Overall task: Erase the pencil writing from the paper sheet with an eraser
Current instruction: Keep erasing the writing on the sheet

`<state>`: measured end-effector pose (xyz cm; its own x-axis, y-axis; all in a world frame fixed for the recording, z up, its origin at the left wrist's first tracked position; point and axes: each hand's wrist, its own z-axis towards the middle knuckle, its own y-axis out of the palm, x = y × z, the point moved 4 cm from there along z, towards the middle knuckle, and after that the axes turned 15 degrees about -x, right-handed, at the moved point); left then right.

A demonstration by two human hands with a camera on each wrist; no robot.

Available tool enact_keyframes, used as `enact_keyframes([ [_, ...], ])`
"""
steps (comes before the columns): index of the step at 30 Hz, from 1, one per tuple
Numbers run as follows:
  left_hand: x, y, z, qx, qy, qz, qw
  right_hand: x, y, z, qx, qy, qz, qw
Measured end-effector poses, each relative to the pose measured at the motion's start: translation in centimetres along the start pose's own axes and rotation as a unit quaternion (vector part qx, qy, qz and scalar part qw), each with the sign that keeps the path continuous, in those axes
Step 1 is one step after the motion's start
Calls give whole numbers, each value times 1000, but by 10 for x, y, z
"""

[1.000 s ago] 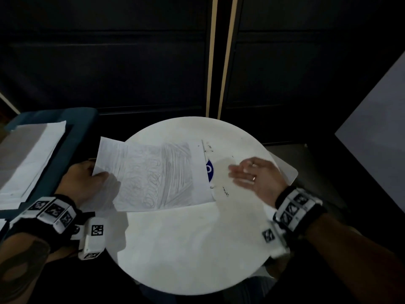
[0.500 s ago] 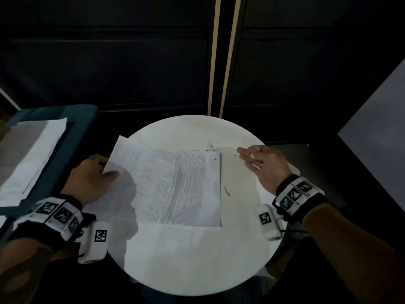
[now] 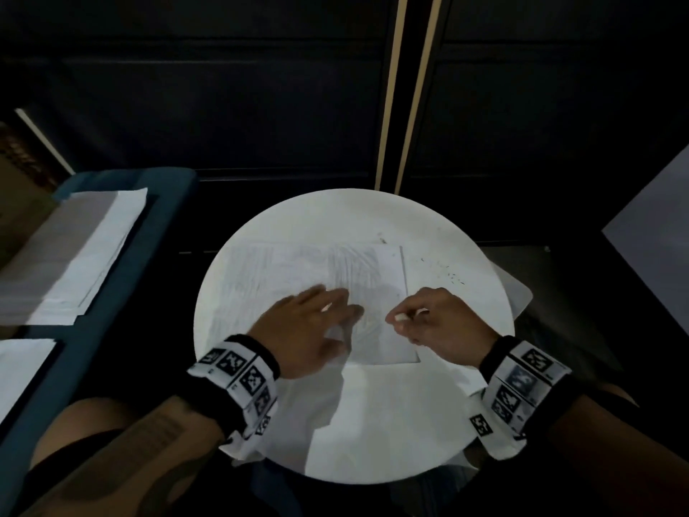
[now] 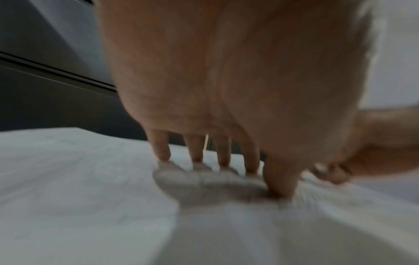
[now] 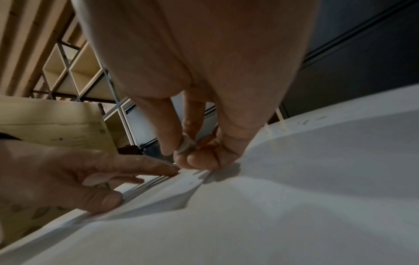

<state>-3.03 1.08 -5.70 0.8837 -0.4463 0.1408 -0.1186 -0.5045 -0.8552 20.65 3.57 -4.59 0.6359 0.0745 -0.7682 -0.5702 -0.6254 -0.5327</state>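
The left hand (image 3: 309, 332) lies flat with spread fingers on the white pencil-shaded paper sheet (image 3: 298, 270), which lies on the round white table (image 3: 373, 423); the right hand (image 3: 440, 328) pinches a small white eraser (image 3: 400, 317). Hard rubbing near the sheet's right edge could crumple it; bare tabletop lies toward the person

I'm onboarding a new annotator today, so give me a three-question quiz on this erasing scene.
1. True or false: the left hand lies flat with spread fingers on the paper sheet.
2. What does the right hand pinch? A) pencil B) eraser C) paper corner
3. Fill in: the paper sheet lies on a round white ____.

Key: 1 true. 2 B, the small white eraser. 3 table.
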Motion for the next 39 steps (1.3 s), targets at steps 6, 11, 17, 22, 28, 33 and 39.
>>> enact_keyframes([
  [6, 22, -9, 1, 55, -61, -10, 997, 11, -5, -11, 54, 16, -21, 998],
  [11, 31, -8, 21, 3, 42, -80, 996, 14, -11, -10, 74, 28, -62, 995],
  [17, 30, -15, 36, 10, 36, -27, 999, 13, -13, -6, 87, 47, -141, 985],
  [22, 35, -17, 50, -23, 49, -51, 997, 2, -19, -5, 108, 27, -189, 976],
  [28, 38, -23, 53, -39, 27, -19, 999, 7, -25, 4, 108, 48, -191, 974],
  [33, 41, -35, 58, -15, 14, 43, 999, -1, -19, 7, 87, 55, -183, 978],
  [39, 36, -32, 62, -20, 18, 27, 999, 5, -23, 14, 84, 91, -174, 977],
])
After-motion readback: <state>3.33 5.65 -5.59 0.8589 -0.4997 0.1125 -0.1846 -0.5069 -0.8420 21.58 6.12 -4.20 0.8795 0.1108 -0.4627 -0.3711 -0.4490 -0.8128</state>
